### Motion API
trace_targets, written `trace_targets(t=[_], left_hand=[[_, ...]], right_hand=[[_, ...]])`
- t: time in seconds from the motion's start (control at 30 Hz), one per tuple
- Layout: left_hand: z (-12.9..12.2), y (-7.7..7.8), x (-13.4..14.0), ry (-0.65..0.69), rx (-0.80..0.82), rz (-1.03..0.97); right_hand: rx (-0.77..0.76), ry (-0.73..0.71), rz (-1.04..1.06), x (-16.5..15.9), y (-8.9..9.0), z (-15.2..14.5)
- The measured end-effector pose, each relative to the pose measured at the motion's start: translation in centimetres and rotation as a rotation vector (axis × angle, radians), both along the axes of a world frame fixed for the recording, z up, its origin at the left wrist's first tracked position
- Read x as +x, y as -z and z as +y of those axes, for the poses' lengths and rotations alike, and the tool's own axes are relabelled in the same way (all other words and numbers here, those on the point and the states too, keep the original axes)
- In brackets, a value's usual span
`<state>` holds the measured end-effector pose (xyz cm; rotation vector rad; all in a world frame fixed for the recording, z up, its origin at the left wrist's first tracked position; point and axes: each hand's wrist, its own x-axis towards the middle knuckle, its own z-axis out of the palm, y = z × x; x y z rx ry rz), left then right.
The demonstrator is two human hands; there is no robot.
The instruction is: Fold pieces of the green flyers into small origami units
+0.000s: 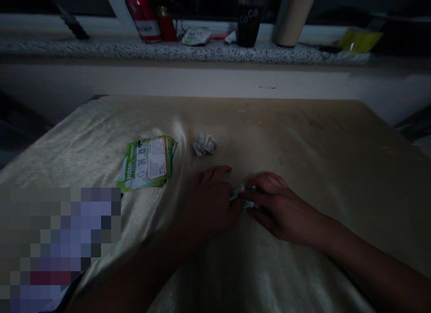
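My left hand point(210, 200) and my right hand point(274, 205) meet near the middle of a table covered in a shiny beige cloth point(303, 147). Both press and pinch a small folded piece of printed paper point(243, 197), mostly hidden under the fingers. A finished small folded paper shape point(205, 144) lies on the cloth just beyond my left hand. A stack of green and white printed flyers point(148, 162) lies to the left of my hands.
A speckled windowsill point(188, 50) runs along the back with a red can point(143, 14), a dark cup point(249, 21), a tan cylinder point(294, 16) and a yellow-green packet point(358, 40). A blurred patch point(57, 248) covers the lower left.
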<state>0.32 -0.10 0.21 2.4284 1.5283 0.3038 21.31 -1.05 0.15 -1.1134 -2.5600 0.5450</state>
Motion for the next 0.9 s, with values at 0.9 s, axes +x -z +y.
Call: trace_targets(t=[0.9], left_hand=[[0.5,-0.7,-1.3,-0.031,-0.033,0.065]], right_hand=[[0.060,0.121,0.087,-1.0,1.4,0.3]])
